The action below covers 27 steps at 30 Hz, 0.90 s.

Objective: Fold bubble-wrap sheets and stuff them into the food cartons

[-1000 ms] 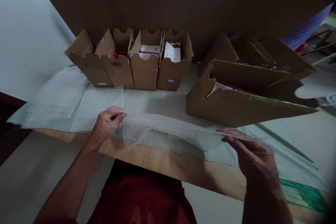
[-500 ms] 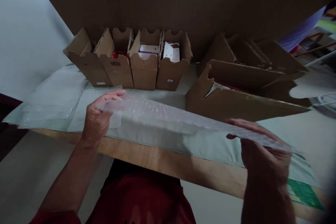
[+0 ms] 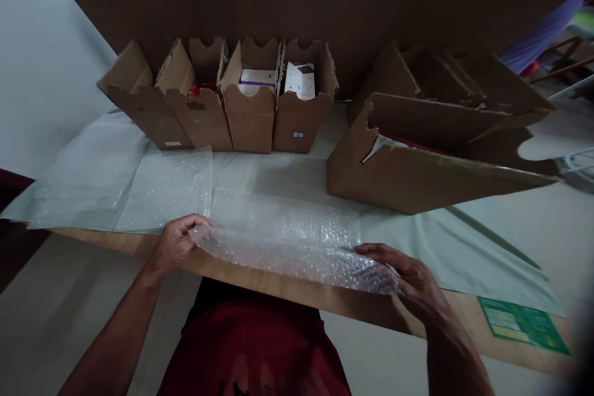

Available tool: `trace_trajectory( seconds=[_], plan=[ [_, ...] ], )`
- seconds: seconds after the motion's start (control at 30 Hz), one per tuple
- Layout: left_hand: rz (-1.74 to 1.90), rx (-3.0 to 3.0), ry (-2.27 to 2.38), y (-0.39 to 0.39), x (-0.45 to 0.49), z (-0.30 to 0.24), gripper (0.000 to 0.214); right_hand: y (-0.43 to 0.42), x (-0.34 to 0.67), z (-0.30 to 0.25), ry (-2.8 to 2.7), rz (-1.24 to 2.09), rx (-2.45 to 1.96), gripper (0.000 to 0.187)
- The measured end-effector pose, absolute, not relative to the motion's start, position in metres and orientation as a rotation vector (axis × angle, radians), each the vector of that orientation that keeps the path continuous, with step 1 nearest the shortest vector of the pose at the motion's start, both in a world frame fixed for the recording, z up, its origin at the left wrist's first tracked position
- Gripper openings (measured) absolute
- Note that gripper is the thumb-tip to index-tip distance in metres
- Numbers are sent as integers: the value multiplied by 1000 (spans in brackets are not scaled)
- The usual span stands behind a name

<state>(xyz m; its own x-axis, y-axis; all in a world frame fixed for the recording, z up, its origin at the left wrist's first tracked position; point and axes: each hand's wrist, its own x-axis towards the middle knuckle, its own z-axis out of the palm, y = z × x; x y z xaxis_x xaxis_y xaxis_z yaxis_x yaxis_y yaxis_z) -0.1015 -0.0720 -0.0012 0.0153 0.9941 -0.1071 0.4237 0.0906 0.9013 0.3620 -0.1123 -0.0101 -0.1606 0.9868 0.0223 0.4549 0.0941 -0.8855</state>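
In the head view, the left hand (image 3: 174, 244) pinches one end of a clear bubble-wrap sheet (image 3: 288, 263), and the right hand (image 3: 408, 272) grips the other. The sheet stretches between them at the table's (image 3: 464, 309) near edge, partly over the pale green cloth (image 3: 445, 247). Uneven pull could skew or crease the thin film; a loosened pinch might let an end slip off the edge, and dragging could ruck the cloth.

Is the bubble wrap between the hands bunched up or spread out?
Spread out: the bubble wrap stretches in a wide strip from left hand to right hand. Whether it is doubled over, I cannot tell.
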Motion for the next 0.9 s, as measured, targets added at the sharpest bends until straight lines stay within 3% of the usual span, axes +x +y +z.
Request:
trace_trajectory(
  seconds=[0.3,0.6,0.9],
  plan=[
    [637,1325,1562,-69,-97,14,24,-105,360,2,-1845,903,-1344,34],
    [562,1498,1788,-51,-78,1,35,-91,338,-17,-1705,610,-1921,40],
    [300,1848,2090,-57,-72,-11,21,-95,337,-29,-1684,293,-2106,52]
  ],
)
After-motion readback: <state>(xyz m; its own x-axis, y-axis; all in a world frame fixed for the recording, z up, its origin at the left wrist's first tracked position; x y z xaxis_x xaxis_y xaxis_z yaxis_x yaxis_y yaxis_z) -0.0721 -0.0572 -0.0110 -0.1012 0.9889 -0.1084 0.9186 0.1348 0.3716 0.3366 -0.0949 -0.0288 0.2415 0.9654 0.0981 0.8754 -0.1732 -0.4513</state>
